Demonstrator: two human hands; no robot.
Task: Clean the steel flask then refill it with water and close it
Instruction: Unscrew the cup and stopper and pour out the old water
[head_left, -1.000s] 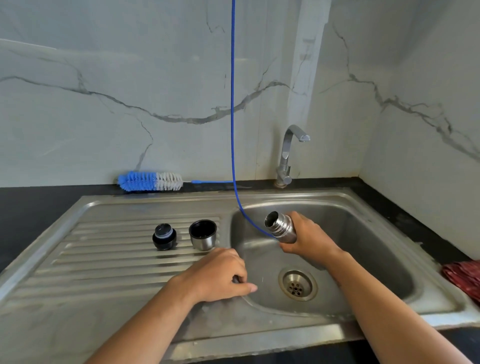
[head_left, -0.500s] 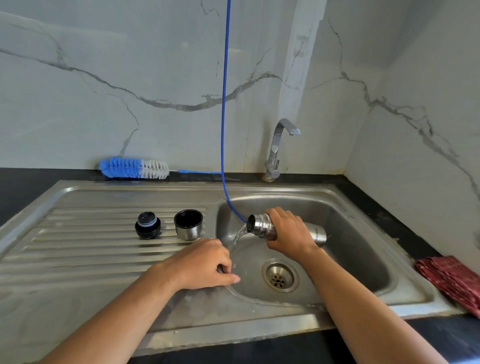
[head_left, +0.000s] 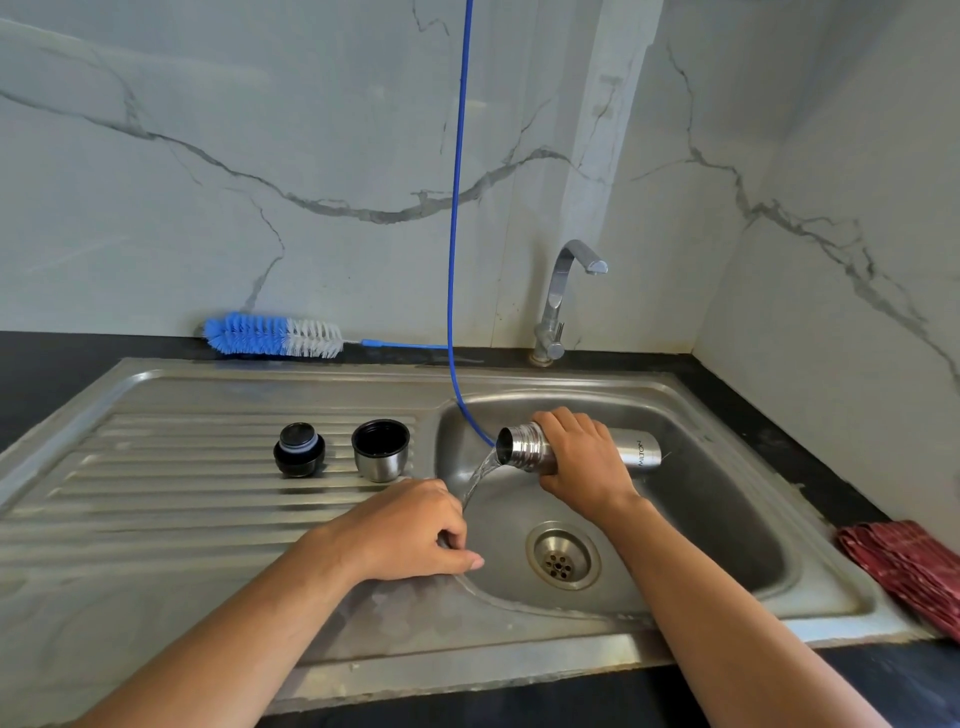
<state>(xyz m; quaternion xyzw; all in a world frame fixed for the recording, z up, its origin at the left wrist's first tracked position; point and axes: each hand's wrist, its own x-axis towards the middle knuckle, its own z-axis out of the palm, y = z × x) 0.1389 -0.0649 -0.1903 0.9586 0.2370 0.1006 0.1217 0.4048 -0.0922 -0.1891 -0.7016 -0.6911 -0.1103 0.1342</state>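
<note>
My right hand (head_left: 582, 462) grips the steel flask (head_left: 643, 453) around its middle and holds it on its side over the sink basin (head_left: 727, 499). The flask's open threaded mouth points left, and a stream of water (head_left: 480, 475) pours from it into the basin. My left hand (head_left: 410, 530) rests on the basin's left rim with its fingers loosely curled, holding nothing. The black inner stopper (head_left: 298, 449) and the steel cup lid (head_left: 381, 449) stand side by side on the ribbed drainboard (head_left: 156, 488), left of the basin.
A blue and white bottle brush (head_left: 272, 335) lies on the dark counter behind the drainboard. A thin blue hose (head_left: 457, 208) hangs down into the basin near the flask's mouth. The tap (head_left: 561, 301) stands behind the basin. A red cloth (head_left: 914, 571) lies at the right.
The flask has tipped lower at its mouth, and water now pours out; a second ago none flowed. My left hand has stayed on the rim.
</note>
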